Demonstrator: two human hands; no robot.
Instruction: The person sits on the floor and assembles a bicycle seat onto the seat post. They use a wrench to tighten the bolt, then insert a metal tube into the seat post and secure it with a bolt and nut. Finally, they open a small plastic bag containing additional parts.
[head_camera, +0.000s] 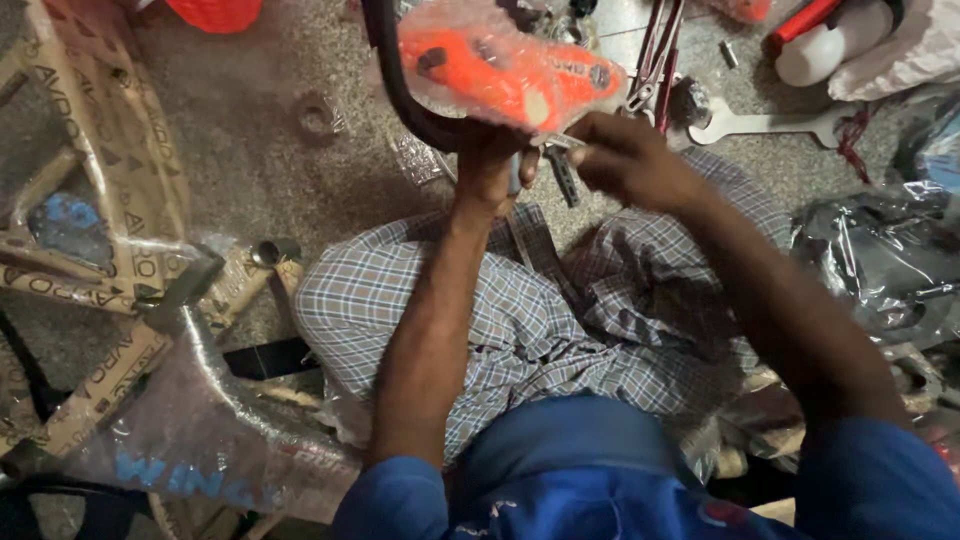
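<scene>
Orange plastic-wrapped bicycle saddle (505, 70) sits above the left hand (492, 165), clenched on its underside for steadiness, while right-hand fingers (600, 150) pinch the metal clamp (560, 165).

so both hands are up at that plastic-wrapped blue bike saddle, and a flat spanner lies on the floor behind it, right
Not quite: the saddle is orange, not blue, as the head view shows. The rest holds: the left hand and right hand are both up at the plastic-wrapped saddle, and a flat spanner lies on the floor behind it.
</scene>
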